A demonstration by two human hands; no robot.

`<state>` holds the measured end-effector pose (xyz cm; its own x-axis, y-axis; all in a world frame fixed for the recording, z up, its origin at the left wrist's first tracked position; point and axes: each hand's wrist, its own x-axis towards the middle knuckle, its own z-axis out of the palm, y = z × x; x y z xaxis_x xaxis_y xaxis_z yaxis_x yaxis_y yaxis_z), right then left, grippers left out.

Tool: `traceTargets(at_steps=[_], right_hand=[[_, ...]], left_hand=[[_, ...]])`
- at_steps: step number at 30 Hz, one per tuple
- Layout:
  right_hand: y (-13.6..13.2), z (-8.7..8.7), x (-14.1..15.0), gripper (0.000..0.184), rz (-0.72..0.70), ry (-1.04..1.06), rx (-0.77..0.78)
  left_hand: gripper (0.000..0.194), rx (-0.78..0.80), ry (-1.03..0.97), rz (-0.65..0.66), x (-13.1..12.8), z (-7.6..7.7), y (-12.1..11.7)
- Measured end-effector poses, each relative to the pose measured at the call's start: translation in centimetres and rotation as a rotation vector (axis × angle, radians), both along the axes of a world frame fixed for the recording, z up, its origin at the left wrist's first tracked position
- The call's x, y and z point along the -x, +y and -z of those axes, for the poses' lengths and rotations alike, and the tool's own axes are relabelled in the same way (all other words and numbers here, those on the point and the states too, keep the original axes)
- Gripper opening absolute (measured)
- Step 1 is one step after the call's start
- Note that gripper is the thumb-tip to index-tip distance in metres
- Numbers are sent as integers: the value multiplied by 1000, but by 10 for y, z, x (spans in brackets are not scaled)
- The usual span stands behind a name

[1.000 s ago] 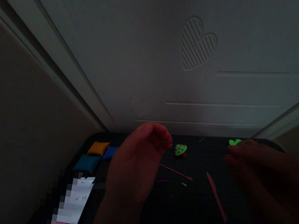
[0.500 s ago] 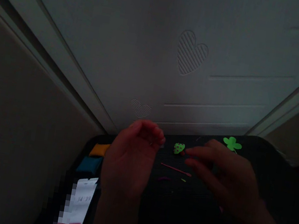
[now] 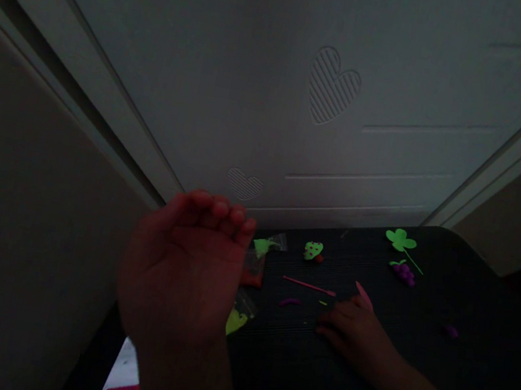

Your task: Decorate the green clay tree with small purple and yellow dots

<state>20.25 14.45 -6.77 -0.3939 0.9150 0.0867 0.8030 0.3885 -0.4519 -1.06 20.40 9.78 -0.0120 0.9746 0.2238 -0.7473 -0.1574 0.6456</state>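
My left hand (image 3: 188, 269) is raised with its palm toward me, fingers a little curled and nothing visible in it. My right hand (image 3: 352, 333) is low at the black table, its thumb and fingertips drawn together; whatever may be between them is hidden. A pink plastic knife (image 3: 364, 296) lies just behind its knuckles. To the left of its fingertips are a tiny yellow-green piece (image 3: 323, 303), a curved purple strip (image 3: 290, 302) and a thin pink modelling stick (image 3: 309, 286). Farther back sits a small mushroom (image 3: 313, 251) with a spotted green cap.
A green four-leaf clover (image 3: 401, 240) and a purple grape bunch (image 3: 404, 274) lie at the back right, a purple lump (image 3: 451, 331) nearer. Small clear bags (image 3: 251, 279) of coloured material are beside my left hand. A lit phone (image 3: 125, 375) lies lower left. A pale door (image 3: 268, 90) stands behind.
My right hand has moved down to the table, uncovering the grapes and pink knife. My left hand has shifted left, revealing the bags and covering the orange and blue packets.
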Motion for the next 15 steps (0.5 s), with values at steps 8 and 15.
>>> traceTargets(at_steps=[8,15], right_hand=[[4,-1,1,14,-6,31,74],[4,5,-4,18,-12,81,80]], left_hand=[[17,5,1,-31,5,4,8],[17,16,16,-17,-6,6,8]])
